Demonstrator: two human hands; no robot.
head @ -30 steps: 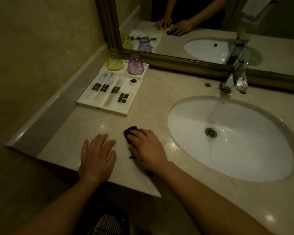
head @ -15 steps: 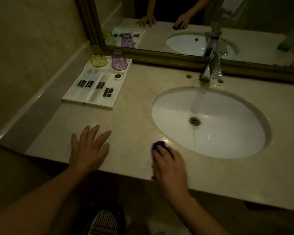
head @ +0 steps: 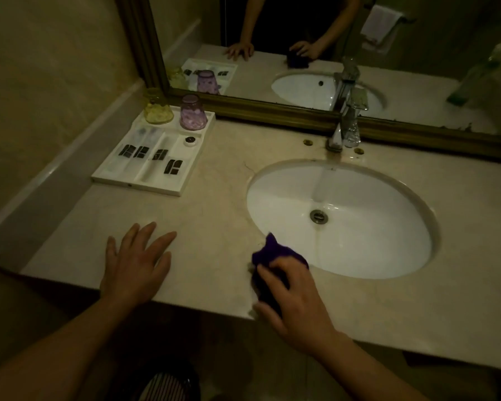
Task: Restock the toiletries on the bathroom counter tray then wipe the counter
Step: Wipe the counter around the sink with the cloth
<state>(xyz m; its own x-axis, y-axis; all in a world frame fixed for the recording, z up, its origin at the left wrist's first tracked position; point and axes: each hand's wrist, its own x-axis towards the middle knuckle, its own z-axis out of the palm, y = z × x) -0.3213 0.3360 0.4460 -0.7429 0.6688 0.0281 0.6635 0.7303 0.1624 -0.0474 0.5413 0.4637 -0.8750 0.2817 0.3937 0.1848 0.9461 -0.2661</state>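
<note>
Right hand [head: 298, 302] clamped on a bunched purple cloth [head: 272, 251] at the counter's [head: 214, 204] front edge.
The cloth's long axis ran from that edge away toward the sink [head: 373, 241], one corner pointing at the basin rim; left hand [head: 136, 261] lay flat, fingers spread, well to the left. Farther back stood the white tray [head: 136, 185], with a yellow cup [head: 158, 111] and a purple cup [head: 193, 112] at its far end. The cloth sat under the fingers, protruding beyond them.

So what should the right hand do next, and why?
Probably slide the purple cloth rightward along the counter strip in front of the sink; the right hand grips it at the basin's near-left rim, and the left hand only rests flat.
</note>
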